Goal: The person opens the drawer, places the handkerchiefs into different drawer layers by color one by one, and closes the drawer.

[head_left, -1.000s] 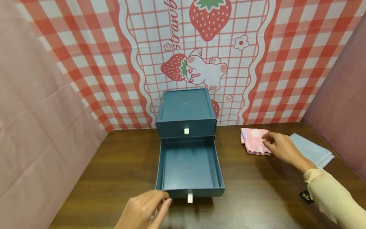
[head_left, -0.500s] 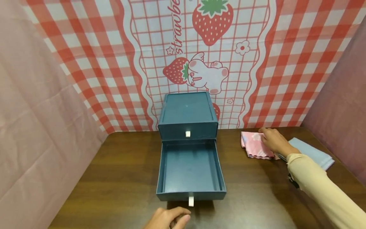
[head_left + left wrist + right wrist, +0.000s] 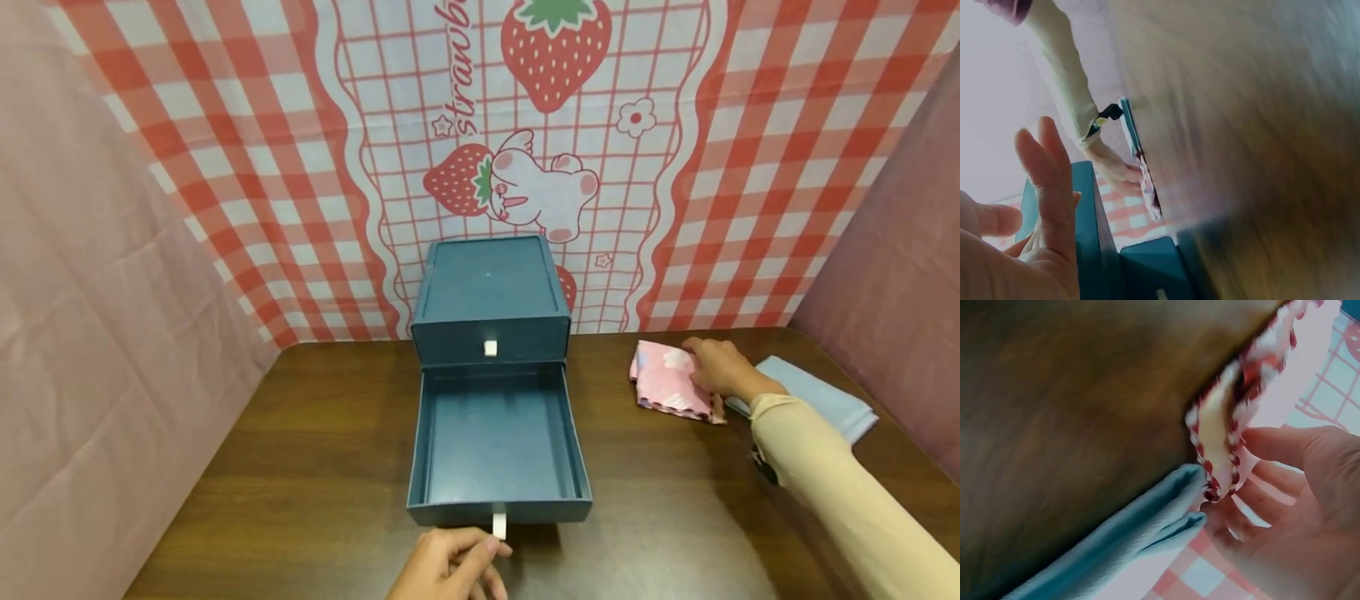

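Observation:
A dark blue two-drawer box [image 3: 491, 283] stands against the backdrop, its lower drawer [image 3: 495, 442] pulled out with nothing inside. My left hand [image 3: 453, 567] is just below the white pull tab [image 3: 499, 526], its fingertips right at the tab; in the left wrist view its thumb and fingers are apart. On the right, my right hand [image 3: 723, 367] grips the near right part of a folded pink cloth [image 3: 667, 379] with a scalloped edge. The thumb [image 3: 1272, 445] presses the cloth's side in the right wrist view, with the other fingers curled at its end.
A folded light blue cloth [image 3: 821, 400] lies beside the pink one, partly behind my right forearm. The upper drawer [image 3: 525, 340] is closed. A checked strawberry backdrop [image 3: 300, 208] rises behind the wooden table [image 3: 315, 467], with pink curtains at both sides.
My left hand has moved right from the drawer's front left corner to the pull tab. My right hand has come down onto the pink cloth, which has turned slightly.

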### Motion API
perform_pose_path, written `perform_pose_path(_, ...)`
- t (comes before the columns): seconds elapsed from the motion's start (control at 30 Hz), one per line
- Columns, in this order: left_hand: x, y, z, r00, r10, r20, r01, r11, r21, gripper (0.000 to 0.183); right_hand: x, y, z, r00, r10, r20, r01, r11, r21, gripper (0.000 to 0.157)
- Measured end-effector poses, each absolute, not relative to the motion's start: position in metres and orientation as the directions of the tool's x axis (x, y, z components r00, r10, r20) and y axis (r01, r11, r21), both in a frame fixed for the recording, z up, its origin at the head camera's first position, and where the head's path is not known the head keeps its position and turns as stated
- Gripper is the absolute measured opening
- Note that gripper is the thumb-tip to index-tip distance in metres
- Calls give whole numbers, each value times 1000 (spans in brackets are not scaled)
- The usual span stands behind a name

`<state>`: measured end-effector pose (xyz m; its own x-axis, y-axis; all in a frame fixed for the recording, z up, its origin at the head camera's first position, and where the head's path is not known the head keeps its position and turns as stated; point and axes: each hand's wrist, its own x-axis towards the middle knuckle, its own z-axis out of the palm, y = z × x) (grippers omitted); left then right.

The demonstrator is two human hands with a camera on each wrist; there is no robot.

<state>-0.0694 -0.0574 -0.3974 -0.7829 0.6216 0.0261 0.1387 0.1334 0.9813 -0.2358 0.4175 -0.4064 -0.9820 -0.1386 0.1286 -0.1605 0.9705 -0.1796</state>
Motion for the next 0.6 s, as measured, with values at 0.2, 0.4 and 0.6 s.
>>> perform_pose_path(0.2, -73, -55, -400, -807, 590, -37, 67, 154, 986, 33, -234, 413, -390, -1000, -16, -26, -9, 972, -236, 44)
perform_pose_path(0.4, -76, -54, -403, -806, 587, -81, -2, 135, 991, 31, -233, 410, -388, -996, 50, -72, 68, 960, -273, 21)
perform_pose_path(0.6, -75, -54, -400, -799, 594, -93, -37, 106, 994, 33, -230, 408, -393, -998, 69, -13, 70, 961, -268, 47)
